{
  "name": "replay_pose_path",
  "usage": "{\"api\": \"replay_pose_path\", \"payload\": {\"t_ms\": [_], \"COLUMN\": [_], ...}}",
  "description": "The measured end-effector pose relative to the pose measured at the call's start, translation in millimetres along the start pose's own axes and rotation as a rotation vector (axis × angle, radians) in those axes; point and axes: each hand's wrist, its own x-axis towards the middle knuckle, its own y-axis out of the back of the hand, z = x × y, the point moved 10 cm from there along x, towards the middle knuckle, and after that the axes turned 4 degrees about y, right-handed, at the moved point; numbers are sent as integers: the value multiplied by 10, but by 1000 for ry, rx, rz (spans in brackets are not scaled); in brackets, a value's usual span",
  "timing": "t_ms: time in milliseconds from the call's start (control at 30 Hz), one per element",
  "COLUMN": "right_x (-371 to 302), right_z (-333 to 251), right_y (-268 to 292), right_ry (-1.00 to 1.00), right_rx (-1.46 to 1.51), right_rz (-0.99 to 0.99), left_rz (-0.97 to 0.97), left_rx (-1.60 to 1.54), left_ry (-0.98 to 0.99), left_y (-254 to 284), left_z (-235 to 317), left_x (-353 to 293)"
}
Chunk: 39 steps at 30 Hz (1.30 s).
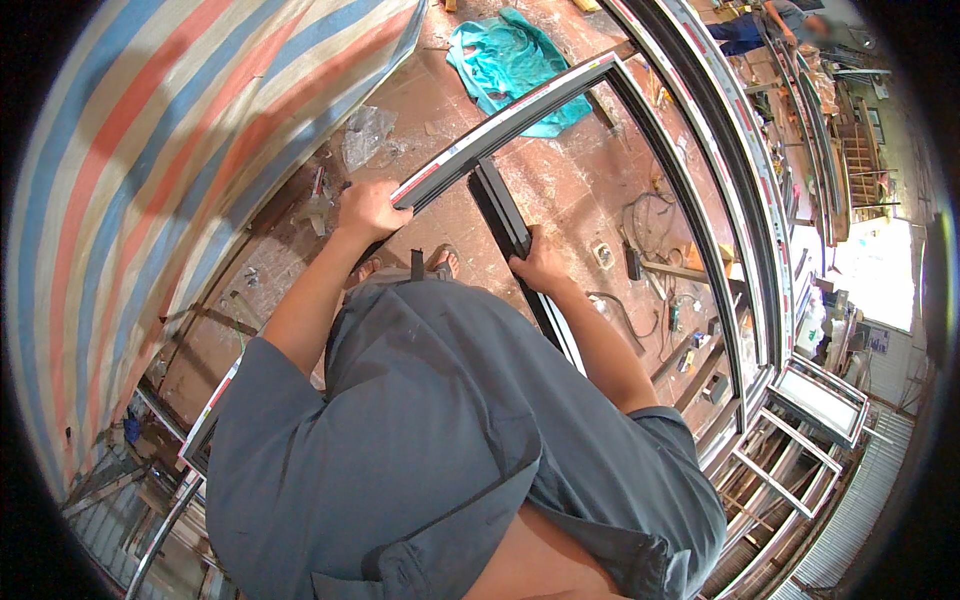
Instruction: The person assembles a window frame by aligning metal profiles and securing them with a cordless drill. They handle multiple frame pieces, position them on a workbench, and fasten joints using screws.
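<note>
A large dark metal window or door frame (668, 140) with white edging surrounds me, its corner pointing away from me. My left hand (372, 210) is closed around the frame's left-hand side bar. My right hand (543, 262) grips a dark crossbar (490, 200) that slants from that side bar back past my right side. My body hides part of both bars. Bare floor tiles (410, 240) and my sandalled feet show between my hands.
A striped tarp (150, 180) hangs along the left. Teal cloth (510, 65) and clear plastic (368, 138) lie on the floor ahead. More long frame bars (735, 150) curve along the right. Cables (645, 220) and tools litter the floor there. Another person (745, 32) is far right.
</note>
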Motion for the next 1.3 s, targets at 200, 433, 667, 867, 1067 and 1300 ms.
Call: {"api": "replay_pose_path", "payload": {"t_ms": [200,433,667,867,1067,1300], "right_x": [-31,-66,-142,-156,-226,-241], "right_z": [-53,-158,-247,-279,-484,-500], "right_y": [51,78,-20,-216,-274,-313], "right_ry": [-2,39,2,38,49,45], "right_rx": [41,27,58,44,39,30], "right_rz": [5,29,-44,-52,-121,-120], "left_rz": [12,36,-25,-17,0,85], "left_rx": [-15,-53,-40,-47,-50,-151], "left_ry": [-47,-59,-2,-29,-45,-157], "left_y": [40,7,-4,1,18,130], "left_z": [33,-19,-19,-6,-13,66], "left_x": [12,-7,8,20,12,-6]}}
